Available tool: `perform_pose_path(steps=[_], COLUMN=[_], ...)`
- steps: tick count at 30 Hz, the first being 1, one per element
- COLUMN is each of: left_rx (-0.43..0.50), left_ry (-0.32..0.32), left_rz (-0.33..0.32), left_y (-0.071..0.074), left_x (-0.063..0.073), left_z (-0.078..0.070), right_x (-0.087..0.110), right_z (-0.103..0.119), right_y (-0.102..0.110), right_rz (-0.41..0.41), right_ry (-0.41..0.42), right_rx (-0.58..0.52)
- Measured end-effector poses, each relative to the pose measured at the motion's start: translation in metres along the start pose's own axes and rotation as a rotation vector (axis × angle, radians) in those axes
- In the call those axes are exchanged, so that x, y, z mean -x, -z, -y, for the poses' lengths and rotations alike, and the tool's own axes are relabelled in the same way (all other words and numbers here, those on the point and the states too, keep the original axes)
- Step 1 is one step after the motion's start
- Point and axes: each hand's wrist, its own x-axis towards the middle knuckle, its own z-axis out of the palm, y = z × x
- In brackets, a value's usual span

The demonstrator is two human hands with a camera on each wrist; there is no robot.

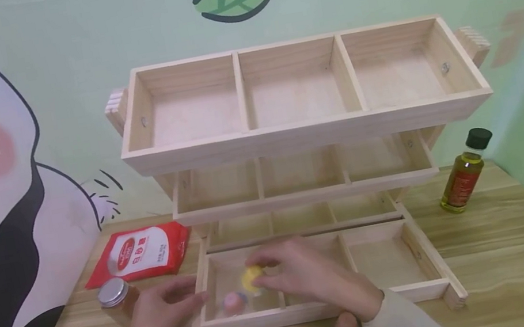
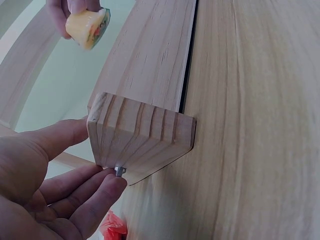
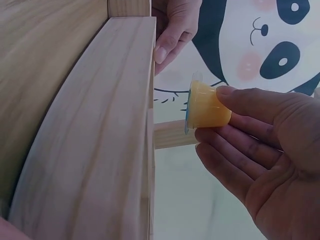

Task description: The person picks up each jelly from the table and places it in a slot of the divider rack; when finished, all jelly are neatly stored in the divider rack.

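My right hand (image 1: pixel 297 271) pinches a small yellow jelly cup (image 3: pixel 210 106) between thumb and fingers, over the left compartment of the bottom tray (image 1: pixel 319 310). The cup has a clear rim and a printed lid, seen in the left wrist view. Below it, a pink jelly cup (image 1: pixel 234 303) lies in that compartment. My left hand (image 1: pixel 164 309) is at the tray's left end, thumb and fingers extended against the wooden side. Its fingertips (image 2: pixel 117 185) are right at a metal bolt on that side.
Above the bottom tray rise several wooden tiers (image 1: pixel 309 134) with compartments. A red and white packet (image 1: pixel 141 253) and a jar with a metal lid (image 1: pixel 114 295) stand left. An oil bottle (image 1: pixel 465 177) stands right. A pinkish round thing (image 1: pixel 346 326) is below my right wrist.
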Motion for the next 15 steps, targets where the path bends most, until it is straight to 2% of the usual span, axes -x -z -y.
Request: perform_pose_path(steps=[15], left_rx=[0.001], left_ry=[0.001], left_rz=[0.006], left_y=[0.0006], left_x=[-0.0004], left_z=[0.0008], right_x=[-0.0032], right_z=[-0.0083], right_y=[-0.0097], right_rz=[0.001], right_ry=[-0.049], right_rx=[-0.026])
